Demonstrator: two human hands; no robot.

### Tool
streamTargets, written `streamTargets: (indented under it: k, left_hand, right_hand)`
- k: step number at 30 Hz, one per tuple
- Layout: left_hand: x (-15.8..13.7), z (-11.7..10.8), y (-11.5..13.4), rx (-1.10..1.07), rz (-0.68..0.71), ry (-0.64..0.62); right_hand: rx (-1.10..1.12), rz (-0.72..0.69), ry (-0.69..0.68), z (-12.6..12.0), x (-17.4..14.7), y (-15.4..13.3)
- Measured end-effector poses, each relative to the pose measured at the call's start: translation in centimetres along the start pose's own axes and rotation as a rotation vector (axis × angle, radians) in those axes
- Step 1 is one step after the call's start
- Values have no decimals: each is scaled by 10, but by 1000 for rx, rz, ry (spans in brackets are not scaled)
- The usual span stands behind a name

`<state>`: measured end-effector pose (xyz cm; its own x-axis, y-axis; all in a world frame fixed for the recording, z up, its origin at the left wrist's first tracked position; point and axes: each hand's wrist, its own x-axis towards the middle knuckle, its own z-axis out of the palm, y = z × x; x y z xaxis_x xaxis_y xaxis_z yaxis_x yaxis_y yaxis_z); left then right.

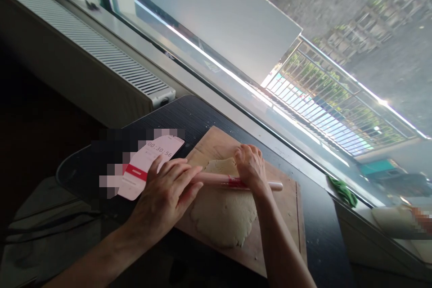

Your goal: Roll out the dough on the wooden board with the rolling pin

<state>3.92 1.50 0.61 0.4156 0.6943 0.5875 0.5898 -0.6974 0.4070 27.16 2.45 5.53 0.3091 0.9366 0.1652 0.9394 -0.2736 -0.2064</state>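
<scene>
Both hands rest on a smooth, pale pink cylindrical rolling pin (216, 179) with a red printed band, which lies across a flat, cream-coloured sheet of dough (226, 218). The left hand (170, 189) is laid over the pin's left end, its fingers stretched out and the thumb spread a little apart. The right hand (250, 168) lies over the pin near its other end, fingers bent; whether they close round it cannot be told. The pin's rounded right tip sticks out past this wrist.

The dough shows on both sides of the pin, a narrow strip beyond it and a broader, ragged-edged part nearer the person. It lies on a light brown rectangular wooden board (212, 139), set on a black table (187, 114) with rounded corners. Just beside the left hand, a smartphone with a pale pink screen (150, 155) reads 00:30:56; pixelated blocks cover part of its edge. A white slatted radiator (111, 60) stands past the table's far left, and a crumpled green cloth (342, 190) lies to the table's right.
</scene>
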Motion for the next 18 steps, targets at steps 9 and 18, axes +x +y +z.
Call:
streamTargets:
  k: [9,18]
  left_hand:
    - [-31,-15,23,-77,109,-72]
    - [-14,-12,16,-23,67,-40]
  right_hand:
    - [-135,-115,106,-3,-133,13]
    - [-59,-14,10,-6,-58,-1]
